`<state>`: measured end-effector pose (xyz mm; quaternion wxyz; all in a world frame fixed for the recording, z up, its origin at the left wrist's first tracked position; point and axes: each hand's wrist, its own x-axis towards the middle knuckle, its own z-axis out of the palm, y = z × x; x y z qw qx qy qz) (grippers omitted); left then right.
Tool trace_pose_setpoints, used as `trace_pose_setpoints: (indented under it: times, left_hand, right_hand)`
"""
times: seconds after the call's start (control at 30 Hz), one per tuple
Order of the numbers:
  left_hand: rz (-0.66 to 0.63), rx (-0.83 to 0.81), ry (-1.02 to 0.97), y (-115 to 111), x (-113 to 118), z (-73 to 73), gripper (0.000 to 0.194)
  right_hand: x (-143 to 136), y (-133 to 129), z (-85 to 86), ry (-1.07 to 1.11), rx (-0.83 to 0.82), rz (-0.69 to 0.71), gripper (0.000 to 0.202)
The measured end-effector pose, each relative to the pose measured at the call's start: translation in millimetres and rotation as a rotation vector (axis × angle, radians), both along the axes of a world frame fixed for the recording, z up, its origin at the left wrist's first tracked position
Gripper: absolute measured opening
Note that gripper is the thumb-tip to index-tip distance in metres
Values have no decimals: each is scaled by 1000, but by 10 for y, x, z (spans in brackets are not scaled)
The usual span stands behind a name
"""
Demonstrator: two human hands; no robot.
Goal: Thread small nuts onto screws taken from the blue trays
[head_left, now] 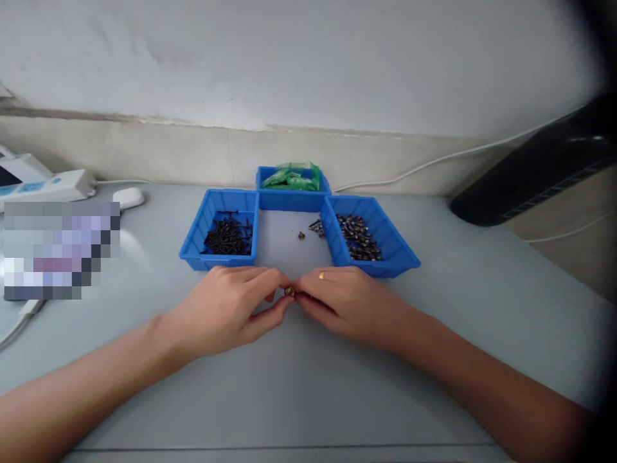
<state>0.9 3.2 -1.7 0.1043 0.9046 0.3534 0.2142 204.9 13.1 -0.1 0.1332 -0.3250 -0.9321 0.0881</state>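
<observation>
Between my fingertips, in front of the blue bins, is a small brass-coloured metal part [289,292]. My left hand [236,305] pinches it between thumb and forefinger from the left. From the right, my right hand [344,301], with a gold ring, has its fingertips pressed together against the same part. The left blue bin [193,235] holds many black screws [228,235]. In the right blue bin [398,241] lie many shiny metal parts [359,238]. Beyond my hands, one small metal piece [301,236] rests on the table, and several more [317,226] lie beside the right bin.
A rear blue bin [292,200] holds green plastic packets [292,177]. At the left are a blurred-out device [62,247], a white case [128,197] and a white power strip [62,186]. A black cylindrical object [535,161] stands at the right, near a white cable [434,161].
</observation>
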Motion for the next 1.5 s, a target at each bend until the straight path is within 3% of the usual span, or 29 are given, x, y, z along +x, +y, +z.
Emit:
trace_pose_setpoints:
  times: [1.03, 1.3, 1.5]
  left_hand:
    - [21, -2, -21, 5, 0, 29, 15]
    - [11, -59, 173, 13, 18, 58, 27]
    - [-24, -64, 207, 19, 28, 35, 25]
  right_hand:
    - [15, 2, -14, 40, 9, -21, 19]
    - [19, -3, 10, 30, 67, -32, 21]
    - [26, -44, 29, 26, 160, 4, 26]
